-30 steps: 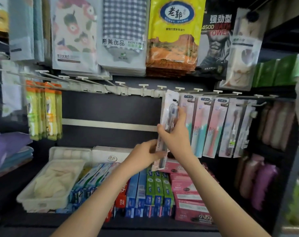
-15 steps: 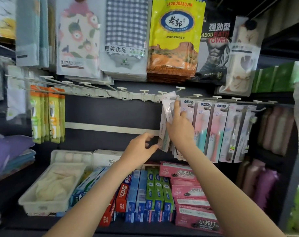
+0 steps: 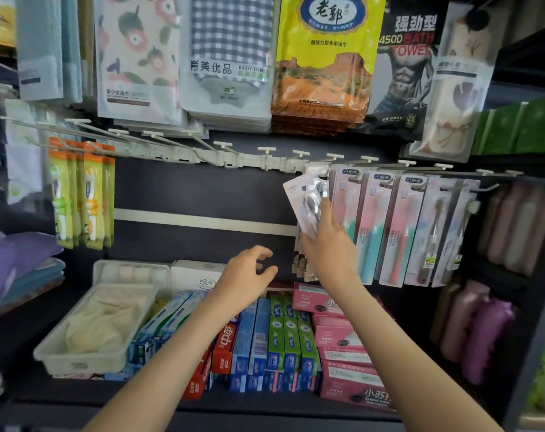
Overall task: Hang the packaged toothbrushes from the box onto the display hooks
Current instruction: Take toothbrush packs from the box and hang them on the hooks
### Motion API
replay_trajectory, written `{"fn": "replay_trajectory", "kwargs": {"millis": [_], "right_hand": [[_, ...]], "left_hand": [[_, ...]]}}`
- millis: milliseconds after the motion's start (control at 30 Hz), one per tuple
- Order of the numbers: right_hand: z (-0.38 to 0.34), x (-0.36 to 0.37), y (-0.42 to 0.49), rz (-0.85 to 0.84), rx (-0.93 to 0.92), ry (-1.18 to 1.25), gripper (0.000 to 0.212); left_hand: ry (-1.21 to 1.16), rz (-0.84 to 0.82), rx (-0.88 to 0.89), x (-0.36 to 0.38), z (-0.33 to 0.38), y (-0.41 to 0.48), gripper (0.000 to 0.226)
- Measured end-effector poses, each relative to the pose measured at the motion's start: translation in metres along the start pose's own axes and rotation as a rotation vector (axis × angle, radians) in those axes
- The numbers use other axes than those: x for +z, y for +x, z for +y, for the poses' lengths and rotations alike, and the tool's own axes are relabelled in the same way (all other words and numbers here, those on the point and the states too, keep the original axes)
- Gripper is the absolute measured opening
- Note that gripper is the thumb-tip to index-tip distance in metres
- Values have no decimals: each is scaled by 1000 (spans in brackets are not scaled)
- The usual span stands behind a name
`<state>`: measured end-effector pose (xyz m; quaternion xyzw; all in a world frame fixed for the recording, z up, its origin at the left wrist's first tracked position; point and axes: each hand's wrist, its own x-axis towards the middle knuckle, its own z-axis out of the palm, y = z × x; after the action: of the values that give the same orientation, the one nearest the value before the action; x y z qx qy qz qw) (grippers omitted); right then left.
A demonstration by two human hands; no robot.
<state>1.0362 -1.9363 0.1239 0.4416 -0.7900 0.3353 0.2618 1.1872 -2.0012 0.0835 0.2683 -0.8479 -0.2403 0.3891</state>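
Since the earlier frames, left hand has let go of the toothbrush pack and dropped away from it; it now hovers with fingers loosely spread and curled, holding nothing, above the toothpaste boxes. Right hand has stayed up at the rail, its fingers pressed flat against the front of the pack, which has tilted so that its top leans left. Whether the thumb closes behind the pack cannot be told, since the hand covers it.

Nearest the camera, both bare forearms rise from the bottom edge, cut off below the elbow. Beneath them the shelf carries rows of upright toothpaste boxes in red, blue and green, pink flat cartons stacked to the right, and a white plastic tray of pale cloth to the left. Print on most boxes is too small to read.

Farther back, the pack's top sits at the tip of a display hook; whether the hook passes through its hang hole is hidden by glare on the blister. More packs hang behind it, only their lower edges showing. To the right hang pink-and-teal toothbrush cards, then clear packs. Empty hooks run left along the rail to orange-and-green toothbrush packs. Above, bagged bath towels are cut off by the upper edge. No supply box is in view.
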Motion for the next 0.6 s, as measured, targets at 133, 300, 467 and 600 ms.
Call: {"fn": "replay_trajectory", "kwargs": {"millis": [133,300,467,600], "right_hand": [[5,-7,10,-89,53,-74,72],[-1,-16,29,-93,45,-116,76],[-10,-7,38,-79,164,25,79],[-13,4,38,-77,210,85,74]], "left_hand": [[-31,15,4,2,8,5,34],[-57,21,17,4,16,9,36],[-54,7,11,4,10,10,36],[-67,-4,-23,1,-2,4,35]]}}
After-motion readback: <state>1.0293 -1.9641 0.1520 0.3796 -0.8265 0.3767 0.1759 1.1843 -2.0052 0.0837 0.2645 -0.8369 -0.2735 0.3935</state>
